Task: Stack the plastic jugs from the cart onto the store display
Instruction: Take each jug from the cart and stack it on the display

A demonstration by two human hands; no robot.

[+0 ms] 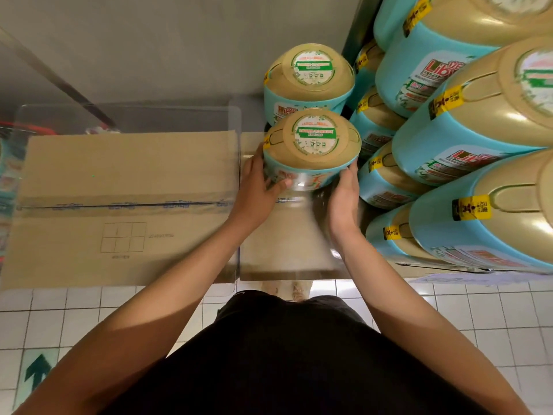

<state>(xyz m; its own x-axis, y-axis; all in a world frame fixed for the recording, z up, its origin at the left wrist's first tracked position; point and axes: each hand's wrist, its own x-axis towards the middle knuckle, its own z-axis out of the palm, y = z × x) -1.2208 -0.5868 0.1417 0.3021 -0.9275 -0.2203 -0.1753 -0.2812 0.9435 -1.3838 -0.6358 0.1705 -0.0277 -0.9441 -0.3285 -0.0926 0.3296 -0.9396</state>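
A turquoise jug with a gold lid [311, 145] is held between both my hands above a clear display sheet [287, 250]. My left hand [260, 181] grips its left side, thumb curled across the front. My right hand [344, 190] cups its right side, fingers behind it. A second identical jug [308, 76] stands just behind it. To the right rises a tall stack of the same jugs [466, 139] in several tiers, touching or nearly touching the held one.
A flat taped cardboard box [119, 205] lies under a clear sheet to the left. A grey wall [179, 40] backs the display. White floor tiles [493, 324] and a green arrow mark [37, 372] lie below, beside my dark clothing.
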